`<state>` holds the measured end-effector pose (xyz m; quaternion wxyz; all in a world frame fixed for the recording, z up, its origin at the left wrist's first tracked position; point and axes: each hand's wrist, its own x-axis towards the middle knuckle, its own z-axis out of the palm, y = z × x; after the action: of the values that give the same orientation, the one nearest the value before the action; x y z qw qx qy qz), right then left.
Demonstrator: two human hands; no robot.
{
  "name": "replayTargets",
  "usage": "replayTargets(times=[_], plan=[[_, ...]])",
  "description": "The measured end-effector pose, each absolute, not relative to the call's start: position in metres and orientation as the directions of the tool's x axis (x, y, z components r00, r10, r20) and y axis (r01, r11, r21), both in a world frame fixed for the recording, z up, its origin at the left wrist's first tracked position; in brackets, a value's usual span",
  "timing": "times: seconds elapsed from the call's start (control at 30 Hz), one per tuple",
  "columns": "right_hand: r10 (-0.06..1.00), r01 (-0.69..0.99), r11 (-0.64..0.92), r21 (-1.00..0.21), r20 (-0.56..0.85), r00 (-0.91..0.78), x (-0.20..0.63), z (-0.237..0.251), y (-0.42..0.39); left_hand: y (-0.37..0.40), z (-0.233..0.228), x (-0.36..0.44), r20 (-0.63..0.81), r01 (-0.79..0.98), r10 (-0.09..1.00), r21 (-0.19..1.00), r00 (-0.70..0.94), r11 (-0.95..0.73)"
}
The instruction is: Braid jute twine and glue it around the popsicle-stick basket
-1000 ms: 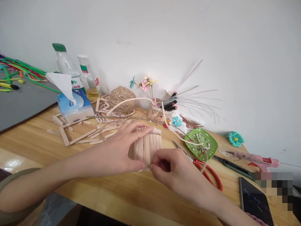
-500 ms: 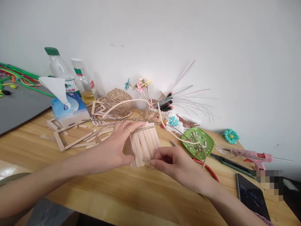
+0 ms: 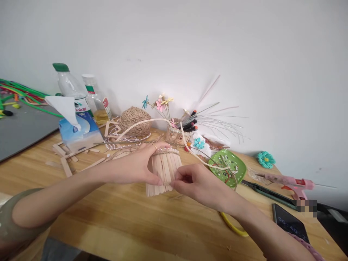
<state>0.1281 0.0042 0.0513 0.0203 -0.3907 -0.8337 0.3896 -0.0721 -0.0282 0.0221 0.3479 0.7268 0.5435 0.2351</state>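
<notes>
A small cup of upright wooden craft sticks (image 3: 165,168) is held tilted just above the table, with twine and a row of white beads round its upper edge. My left hand (image 3: 145,163) grips it from the left, thumb across the front and fingers over the beaded rim. At its lower right side, my right hand (image 3: 190,179) pinches what looks like a thin strand of twine against the sticks; the fingers mostly hide it. Behind the cup stands a decorated stick pot (image 3: 175,137) with markers, flowers and glittery stems.
At the right lie a green dish (image 3: 240,163) of beads, a pink glue gun (image 3: 290,181), a dark cutter (image 3: 272,194) and a phone (image 3: 290,221). A yellow handle (image 3: 233,226) shows under my right forearm. Leftward are a twine ball (image 3: 136,120), a tissue pack (image 3: 81,134) and bottles (image 3: 66,81).
The cup has been tilted, its lower end shifting left and towards me. My left thumb has come across its front. A red handle has gone from sight and a yellow one shows.
</notes>
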Motion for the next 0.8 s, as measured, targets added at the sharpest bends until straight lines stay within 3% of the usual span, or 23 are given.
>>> replayTargets(times=[0.23,0.8], plan=[[0.569,0.615,0.398,-0.68,-0.343,-0.747,0.131,0.053,0.009,-0.029,0.03,-0.069,-0.056,0.675,0.944,0.712,0.326,-0.191],[0.626,0.645,0.392,-0.656,-0.324,-0.71,0.129,0.052,0.008,-0.026,0.035,-0.057,-0.121,0.656,0.949,0.748,0.29,-0.105]])
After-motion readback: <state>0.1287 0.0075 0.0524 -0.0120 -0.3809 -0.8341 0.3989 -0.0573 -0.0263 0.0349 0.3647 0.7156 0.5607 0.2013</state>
